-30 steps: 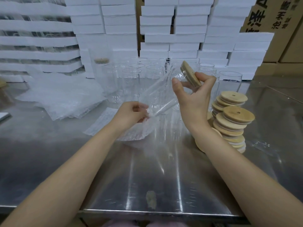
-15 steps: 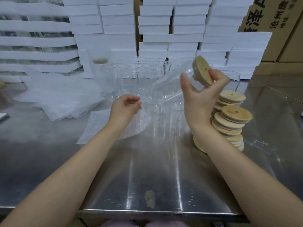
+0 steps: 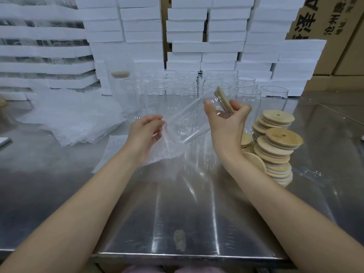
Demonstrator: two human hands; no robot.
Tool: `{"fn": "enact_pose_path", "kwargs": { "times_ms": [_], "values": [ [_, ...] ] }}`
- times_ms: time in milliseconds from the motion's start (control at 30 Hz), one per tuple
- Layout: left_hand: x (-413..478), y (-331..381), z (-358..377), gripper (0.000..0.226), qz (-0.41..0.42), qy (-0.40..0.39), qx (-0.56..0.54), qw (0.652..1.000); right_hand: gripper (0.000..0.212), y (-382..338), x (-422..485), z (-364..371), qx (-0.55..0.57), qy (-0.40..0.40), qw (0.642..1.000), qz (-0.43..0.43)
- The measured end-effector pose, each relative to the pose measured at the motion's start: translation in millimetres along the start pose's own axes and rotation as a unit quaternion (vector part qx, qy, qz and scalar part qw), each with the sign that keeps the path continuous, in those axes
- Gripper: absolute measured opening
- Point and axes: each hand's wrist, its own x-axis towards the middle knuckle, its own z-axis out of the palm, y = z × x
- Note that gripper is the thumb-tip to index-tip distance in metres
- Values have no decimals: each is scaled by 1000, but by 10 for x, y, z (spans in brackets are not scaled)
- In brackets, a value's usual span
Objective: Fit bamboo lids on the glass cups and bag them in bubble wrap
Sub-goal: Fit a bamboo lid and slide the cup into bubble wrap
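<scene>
My right hand (image 3: 224, 125) grips the lidded end of a clear glass cup (image 3: 187, 123), held tilted with its base pointing down-left. The bamboo lid (image 3: 224, 101) on its mouth shows edge-on above my fingers. My left hand (image 3: 145, 133) pinches the edge of a bubble wrap bag (image 3: 157, 152) at the cup's base; the bag lies flat on the steel table beneath. Whether the base is inside the bag's mouth I cannot tell.
Several open glass cups (image 3: 197, 87) stand in rows behind my hands. Stacks of bamboo lids (image 3: 275, 142) sit at my right. A heap of bubble wrap bags (image 3: 74, 119) lies left. White foam boxes (image 3: 216, 36) wall the back. The steel table's front edge (image 3: 177, 255) is near.
My right hand has swung the lidded cup down and left, so the lid now shows edge-on. The cup's base has come to my left hand, which has lifted the bag's edge.
</scene>
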Motion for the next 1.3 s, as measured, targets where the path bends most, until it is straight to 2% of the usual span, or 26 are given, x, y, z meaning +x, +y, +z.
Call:
{"fn": "enact_pose_path", "kwargs": {
  "times_ms": [100, 200, 267, 333, 367, 400, 500, 600, 633, 700, 833, 900, 967, 1000, 1033, 1067, 1167, 1300],
  "values": [
    [-31, 36, 58, 13, 57, -25, -5, 998, 55, -9, 2, -16, -9, 4, 1000, -14],
    [-89, 31, 78, 14, 180, -93, 117, 972, 56, -49, -2, -28, -8, 28, 1000, -11],
    [-125, -9, 35, 38, 263, -141, 253, 920, 56, -83, 6, -42, 3, 49, 999, -18],
    [-110, -73, -16, 79, 348, -179, 420, 819, 58, -126, 3, -57, 15, 65, 997, -31],
    [-84, -107, -28, 94, 384, -195, 475, 767, 59, -148, -2, -61, 17, 68, 997, -36],
    [-65, -128, -26, 100, 412, -201, 503, 733, 59, -165, -9, -63, 19, 67, 997, -35],
    [-19, -125, -25, 104, 493, -157, 513, 685, 59, -201, -56, -36, 46, 44, 998, -21],
    [-3, -93, -53, 101, 574, -122, 515, 625, 60, -251, -136, 3, 66, 33, 997, -37],
    [-9, -87, -52, 100, 587, -114, 514, 615, 59, -256, -161, 13, 71, 31, 996, -45],
    [-51, -81, -6, 96, 600, -84, 498, 620, 57, -257, -202, 24, 78, 27, 995, -57],
    [-181, -157, 175, 88, 592, -13, 451, 668, 55, -226, -286, 58, 87, -2, 993, -79],
    [-233, -199, 233, 89, 561, -19, 405, 721, 56, -199, -333, 77, 93, -22, 992, -83],
    [-261, -176, 243, 105, 475, -80, 338, 809, 58, -197, -329, 71, 86, -28, 992, -88],
    [-241, -166, 216, 116, 433, -120, 323, 833, 59, -197, -307, 56, 80, -23, 992, -93],
    [-207, -155, 172, 125, 408, -154, 335, 835, 59, -195, -267, 37, 77, -14, 992, -96],
    [-160, -141, 117, 130, 401, -179, 373, 817, 59, -196, -220, 14, 77, -1, 992, -98],
    [-29, -136, -24, 124, 414, -196, 491, 742, 60, -210, -120, -23, 82, 28, 993, -79],
    [-33, -139, -29, 121, 447, -123, 494, 735, 53, -227, -196, 15, 104, 42, 992, -65]
  ]
}}
